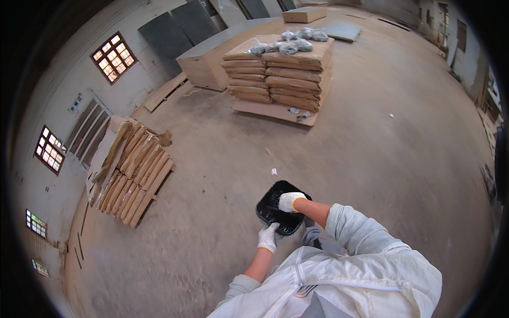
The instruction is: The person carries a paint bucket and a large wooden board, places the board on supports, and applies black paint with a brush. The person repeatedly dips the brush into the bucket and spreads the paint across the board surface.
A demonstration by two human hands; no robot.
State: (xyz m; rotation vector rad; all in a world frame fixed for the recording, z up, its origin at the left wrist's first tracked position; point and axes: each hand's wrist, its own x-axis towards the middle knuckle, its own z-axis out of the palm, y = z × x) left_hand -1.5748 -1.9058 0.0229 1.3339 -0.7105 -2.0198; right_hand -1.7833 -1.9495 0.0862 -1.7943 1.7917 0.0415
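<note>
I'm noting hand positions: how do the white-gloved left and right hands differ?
The left hand grips the near rim of the black, rounded-square tray; the right hand reaches inside it. The left hand sits lower in view; the right hand, higher. Both wear white gloves.

The container (pixel 265 201) is black. The right glove (pixel 290 201) is white with a yellow edge, the left glove (pixel 267 238) is white. The packages (pixel 293 84) are brown.

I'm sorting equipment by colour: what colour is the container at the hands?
The container is black, seen best in the head view.
</note>
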